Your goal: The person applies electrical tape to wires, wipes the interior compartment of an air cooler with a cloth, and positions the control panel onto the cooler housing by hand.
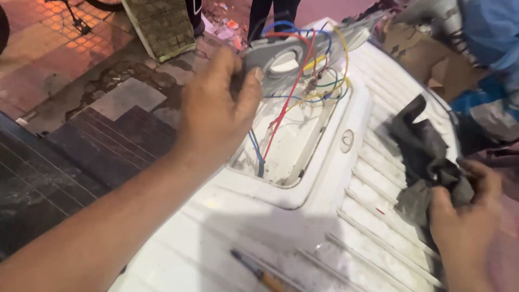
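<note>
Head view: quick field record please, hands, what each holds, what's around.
left hand: lifts grey panel at its near edge, tilted up off the opening
wires: red, blue, yellow wires run from the panel into the recess
right hand: grips dark grey cloth
surface: white ribbed casing with rectangular recess
tool: screwdriver lying on casing, untouched
background: tiled pavement

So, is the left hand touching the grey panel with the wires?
Touching. The head view shows the left hand gripping the edge of the grey panel, thumb pressed on its face, lifting it above the white casing.
</note>
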